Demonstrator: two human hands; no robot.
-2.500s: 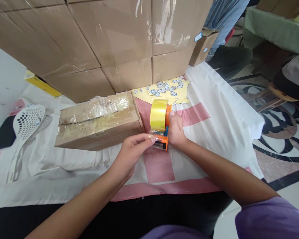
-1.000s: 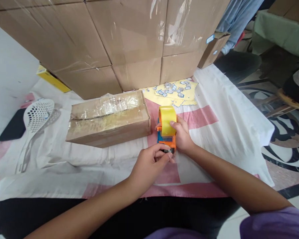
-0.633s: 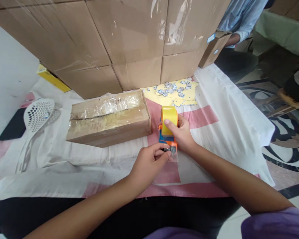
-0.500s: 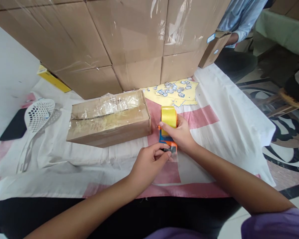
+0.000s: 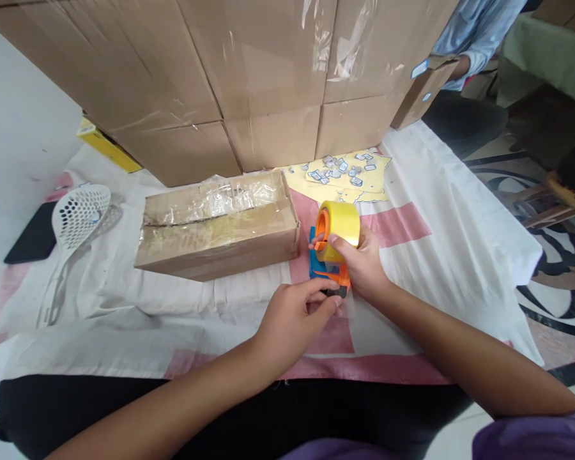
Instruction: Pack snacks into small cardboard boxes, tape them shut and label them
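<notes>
My right hand is closed around an orange and blue tape dispenser. A roll of yellow-looking tape sits in it, tilted so that the orange hub shows. At the dispenser's black front end, the fingers of my left hand are pinched together on what looks like the clear loose end of the tape; the fingertips partly hide it. Just left of the dispenser lies a closed cardboard box, its top seam covered with shiny, wrinkled tape.
Large taped cartons stand across the back. Yellow paper with small labelled packets lies before them. On the left are a white slotted skimmer, a dark flat object and a yellow box. Another person's hand holds a carton.
The tape roll has turned and tipped in my right hand, now showing its side and hub. My left fingers remain at the dispenser's front end. The whole view has shifted slightly.
</notes>
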